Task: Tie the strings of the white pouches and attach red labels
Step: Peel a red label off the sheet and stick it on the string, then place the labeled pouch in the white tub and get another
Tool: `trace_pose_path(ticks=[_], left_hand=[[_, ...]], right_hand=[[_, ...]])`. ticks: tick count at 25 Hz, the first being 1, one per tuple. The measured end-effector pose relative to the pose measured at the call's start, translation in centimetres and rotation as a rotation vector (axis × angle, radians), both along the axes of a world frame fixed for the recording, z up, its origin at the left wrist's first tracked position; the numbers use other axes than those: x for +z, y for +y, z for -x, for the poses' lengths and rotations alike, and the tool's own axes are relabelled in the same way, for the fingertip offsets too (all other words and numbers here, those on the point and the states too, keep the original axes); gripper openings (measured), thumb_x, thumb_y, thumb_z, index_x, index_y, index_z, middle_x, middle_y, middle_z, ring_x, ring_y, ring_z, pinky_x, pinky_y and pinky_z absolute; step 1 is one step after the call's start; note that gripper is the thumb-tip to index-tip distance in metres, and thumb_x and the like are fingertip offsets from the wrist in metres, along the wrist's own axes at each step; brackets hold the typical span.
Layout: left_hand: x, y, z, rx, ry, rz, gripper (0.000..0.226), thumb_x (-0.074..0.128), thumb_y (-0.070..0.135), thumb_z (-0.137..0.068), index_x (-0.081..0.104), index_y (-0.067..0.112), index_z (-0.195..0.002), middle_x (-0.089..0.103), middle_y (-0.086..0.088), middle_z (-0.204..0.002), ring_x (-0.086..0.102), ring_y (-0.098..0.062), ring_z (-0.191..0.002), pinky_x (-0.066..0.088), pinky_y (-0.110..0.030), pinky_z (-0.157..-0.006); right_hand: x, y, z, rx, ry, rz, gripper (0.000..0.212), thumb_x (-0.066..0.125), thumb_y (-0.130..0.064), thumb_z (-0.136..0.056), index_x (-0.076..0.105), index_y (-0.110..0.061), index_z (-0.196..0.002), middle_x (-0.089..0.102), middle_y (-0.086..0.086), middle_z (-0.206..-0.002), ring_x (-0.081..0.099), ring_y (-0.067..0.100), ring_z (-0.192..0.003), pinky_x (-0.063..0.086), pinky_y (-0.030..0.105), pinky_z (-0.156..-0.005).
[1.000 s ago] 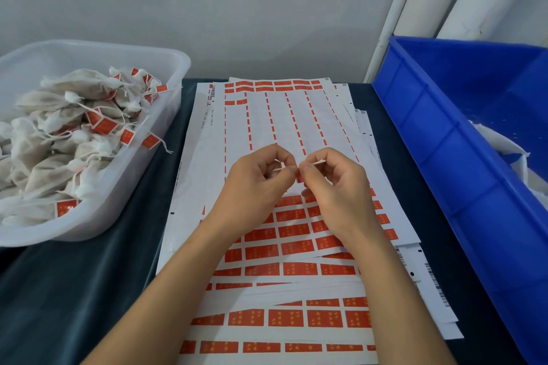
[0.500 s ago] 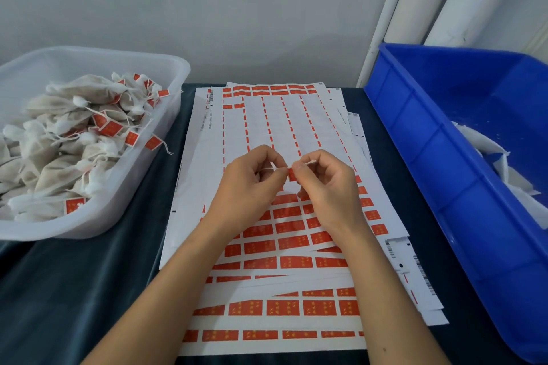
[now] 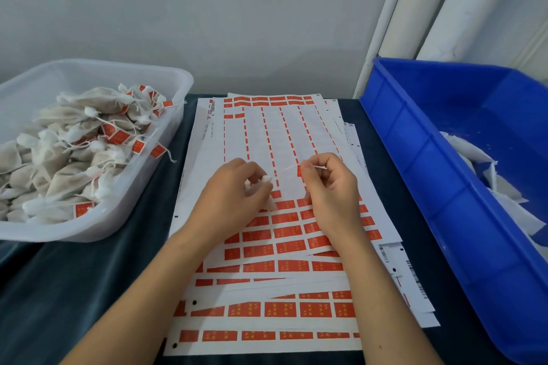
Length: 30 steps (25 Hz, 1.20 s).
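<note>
Both grips pinching — left hand (image 3: 234, 201) pouch (image 3: 264, 184), right hand (image 3: 332, 190) string (image 3: 318, 167) (red label (image 3: 299, 170) attached) — above label sheets (image 3: 267, 139), dark cloth (image 3: 74, 290).

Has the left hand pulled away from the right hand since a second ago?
Yes. The left hand has drawn left and nearer along the label sheets; a gap now separates it from the right hand.

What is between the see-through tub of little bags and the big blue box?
In the head view, stacked label sheets on dark cloth, with both hands, left and right, above them.
</note>
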<state>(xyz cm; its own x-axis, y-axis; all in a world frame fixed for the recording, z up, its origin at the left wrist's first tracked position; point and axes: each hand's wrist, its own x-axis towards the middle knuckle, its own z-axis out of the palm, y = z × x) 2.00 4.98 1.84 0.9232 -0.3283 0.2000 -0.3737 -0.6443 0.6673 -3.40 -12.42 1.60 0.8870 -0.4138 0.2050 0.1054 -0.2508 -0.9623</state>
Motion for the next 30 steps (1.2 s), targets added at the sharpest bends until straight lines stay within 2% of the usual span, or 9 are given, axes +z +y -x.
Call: trace_pose_path(ticks=[4,6,8,10,14,17,20,23,30], left_hand=[[2.0,2.3,0.6,0.035,-0.057,-0.055,0.017,0.058,0.054,-0.099,0.064,0.039,-0.096,0.062,0.022,-0.086,0.063,-0.003,-0.076,0.046,-0.013,-0.064],[3.7,3.6,0.9,0.072,-0.142,-0.02,0.013,0.061,0.049,-0.099,0.062,0.038,-0.093,0.063,0.019,-0.08,0.064,-0.002,-0.076,0.047,-0.012,-0.058],[5.8,5.3,0.6,0.097,-0.262,0.005,0.011,0.063,0.043,-0.1,0.061,0.035,-0.092,0.061,0.019,-0.079,0.062,0.0,-0.08,0.047,-0.01,-0.06],[8.0,7.2,-0.6,0.133,-0.389,-0.045,0.012,0.065,0.037,-0.1,0.063,0.029,-0.092,0.06,0.016,-0.081,0.059,-0.007,-0.073,0.043,-0.016,-0.06],[10.6,11.4,-4.2,0.333,-0.518,-0.094,0.013,0.065,0.028,-0.098,0.065,0.016,-0.092,0.059,0.006,-0.086,0.056,-0.018,-0.077,0.039,-0.031,-0.066],[10.4,14.0,-5.7,0.518,-0.646,-0.117,0.009,0.067,0.018,-0.096,0.067,0.01,-0.101,0.063,-0.005,-0.099,0.057,-0.026,-0.091,0.044,-0.037,-0.071],[8.9,15.6,-6.6,0.563,-0.546,-0.295,0.014,0.066,0.013,-0.092,0.07,0.01,-0.104,0.064,-0.006,-0.106,0.054,-0.032,-0.105,0.048,-0.046,-0.078],[8.2,15.8,-6.6,0.55,-0.444,-0.33,0.025,0.061,0.017,-0.086,0.07,0.012,-0.108,0.064,-0.003,-0.108,0.052,-0.03,-0.11,0.049,-0.047,-0.081],[9.0,14.2,-5.4,0.634,-0.588,-0.384,0.034,0.056,0.021,-0.082,0.072,0.014,-0.112,0.061,-0.008,-0.119,0.049,-0.033,-0.118,0.041,-0.048,-0.091]], right_hand=[[0.3,1.0,-0.3,0.105,-0.03,0.139,0.006,0.064,-0.038,-0.099,0.063,-0.034,-0.096,0.068,-0.022,-0.091,0.067,0.001,-0.086,0.053,0.009,-0.069],[0.9,1.8,-0.6,0.19,-0.047,0.247,0.005,0.067,-0.039,-0.098,0.064,-0.036,-0.095,0.067,-0.025,-0.093,0.065,-0.003,-0.093,0.049,0.004,-0.073],[2.1,3.1,-1.2,0.266,-0.074,0.303,0.005,0.068,-0.041,-0.097,0.064,-0.039,-0.093,0.067,-0.027,-0.093,0.065,-0.004,-0.094,0.048,0.002,-0.071],[3.6,4.9,-2.1,0.321,-0.12,0.311,0.004,0.067,-0.042,-0.096,0.064,-0.044,-0.095,0.068,-0.027,-0.094,0.065,-0.003,-0.095,0.046,0.0,-0.071],[6.1,10.2,-4.8,0.481,-0.158,0.397,0.024,0.066,-0.039,-0.098,0.062,-0.047,-0.12,0.066,-0.033,-0.107,0.06,-0.011,-0.105,0.049,0.003,-0.072],[6.4,13.6,-5.7,0.629,-0.124,0.499,0.046,0.065,-0.04,-0.097,0.051,-0.05,-0.139,0.059,-0.028,-0.136,0.056,-0.005,-0.121,0.049,0.019,-0.094],[5.4,15.3,-5.9,0.707,-0.078,0.594,0.053,0.064,-0.042,-0.096,0.045,-0.049,-0.145,0.049,-0.024,-0.149,0.049,0.004,-0.136,0.039,0.023,-0.102],[4.9,15.5,-5.9,0.698,-0.086,0.593,0.05,0.064,-0.039,-0.097,0.048,-0.045,-0.145,0.051,-0.023,-0.148,0.049,0.004,-0.135,0.039,0.023,-0.104],[6.1,13.4,-5.1,0.596,-0.084,0.65,0.045,0.062,-0.042,-0.098,0.052,-0.048,-0.141,0.054,-0.024,-0.146,0.052,0.006,-0.133,0.037,0.021,-0.1]])
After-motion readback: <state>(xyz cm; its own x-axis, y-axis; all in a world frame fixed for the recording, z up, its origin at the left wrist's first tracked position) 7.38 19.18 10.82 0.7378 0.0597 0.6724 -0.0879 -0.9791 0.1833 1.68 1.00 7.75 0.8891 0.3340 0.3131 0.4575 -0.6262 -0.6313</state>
